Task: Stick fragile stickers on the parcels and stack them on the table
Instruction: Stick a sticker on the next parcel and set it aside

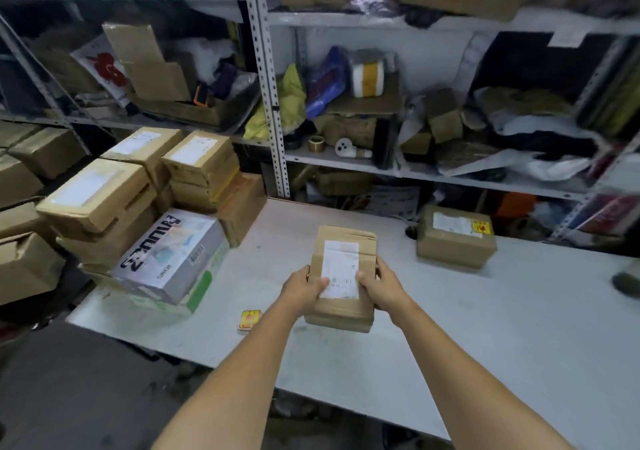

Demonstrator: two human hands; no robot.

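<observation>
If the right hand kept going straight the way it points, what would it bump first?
The parcel it grips. Carrying that along, the right hand would probably cross bare table toward the stacked boxes on the left, though depth is unclear.

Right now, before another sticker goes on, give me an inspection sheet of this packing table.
Surface: pale table, scuffed.
Job's things: parcel held mid-table, white label up, no fragile sticker seen on it; stickered parcel far right; stickers lying near the front edge.
Clutter: boxes stacked on the table's left end; dark thing at the right edge, unclear.
Hands: left hand and right hand grip the parcel's sides.
Cables: nothing seen.
Surroundings: metal shelves behind, crammed with cartons and bags.
</observation>
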